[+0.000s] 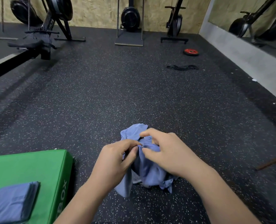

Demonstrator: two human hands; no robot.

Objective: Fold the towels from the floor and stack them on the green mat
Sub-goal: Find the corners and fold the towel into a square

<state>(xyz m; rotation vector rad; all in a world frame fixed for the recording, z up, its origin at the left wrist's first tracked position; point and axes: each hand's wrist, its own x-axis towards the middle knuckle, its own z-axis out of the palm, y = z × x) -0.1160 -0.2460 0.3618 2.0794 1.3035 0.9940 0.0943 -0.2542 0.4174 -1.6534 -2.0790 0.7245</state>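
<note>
Over speckled gym floor (134, 86), pinching crumpled towel (150, 168) in left hand (116, 162) and right hand (168, 151); not yet folding it for the stack (12, 202) on near-left green mat (29, 165).

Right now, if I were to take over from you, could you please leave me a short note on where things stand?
The left hand pinches the crumpled towel near its top.
The right hand has its fingers curled on the same towel, close beside the left.
The towel is bunched and unfolded, low over the floor, right of the green mat.
Done: a stack of folded towels lies on the mat.
Left: fold this towel and add it to the stack. No other loose towel is in view.
</note>
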